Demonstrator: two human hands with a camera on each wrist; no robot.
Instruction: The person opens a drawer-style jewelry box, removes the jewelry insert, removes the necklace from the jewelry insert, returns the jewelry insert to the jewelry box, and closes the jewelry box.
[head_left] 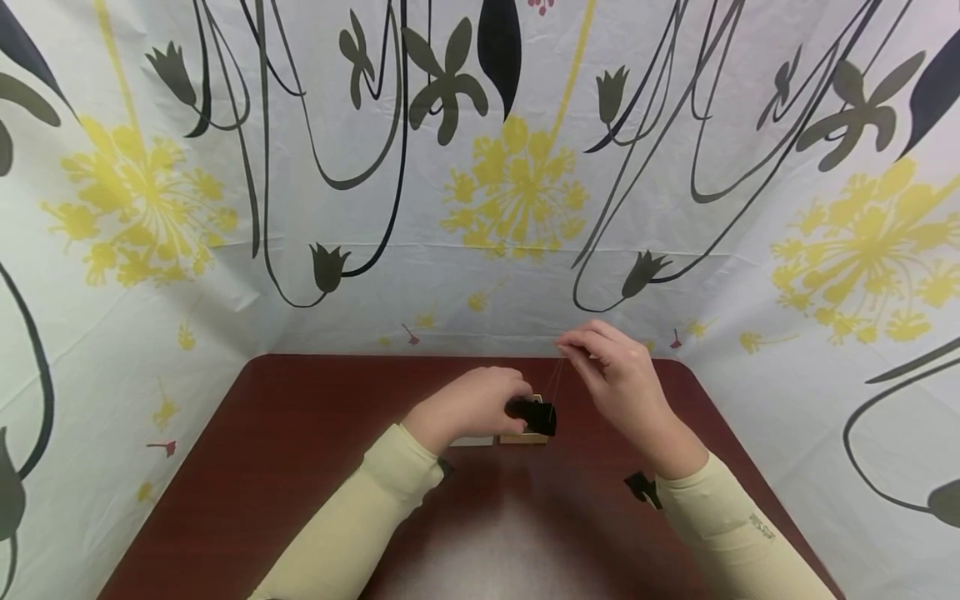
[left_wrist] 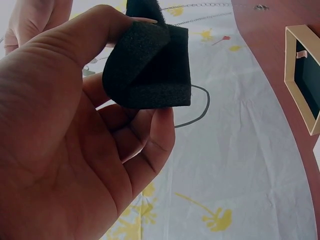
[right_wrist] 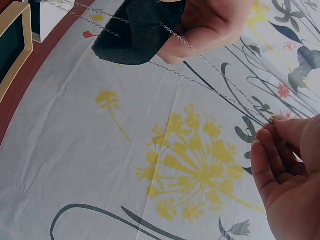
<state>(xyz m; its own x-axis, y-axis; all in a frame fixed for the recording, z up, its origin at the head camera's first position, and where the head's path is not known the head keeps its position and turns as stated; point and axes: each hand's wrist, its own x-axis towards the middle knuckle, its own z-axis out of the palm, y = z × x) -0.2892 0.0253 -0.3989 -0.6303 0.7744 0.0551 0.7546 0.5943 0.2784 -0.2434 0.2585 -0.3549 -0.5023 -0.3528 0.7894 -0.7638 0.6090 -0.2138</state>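
My left hand [head_left: 478,402] grips a folded piece of black foam [left_wrist: 155,70] between thumb and fingers, just above a small box with a tan rim [head_left: 522,439]. Farther right and higher, my right hand [head_left: 617,367] pinches one end of a fine silver chain necklace [right_wrist: 191,47] between thumb and fingertips. Two strands slope from that pinch down to the foam in the right wrist view and pass across it. In the left wrist view the box's rim [left_wrist: 291,55] surrounds a dark interior. What hangs at the chain's far end is too small to tell.
A white flat piece [head_left: 474,441] lies left of the box, partly hidden by my left hand. Both stand on a dark red table [head_left: 300,467] with rounded far corners. A white patterned sheet [head_left: 517,308] rises behind the table and along its sides.
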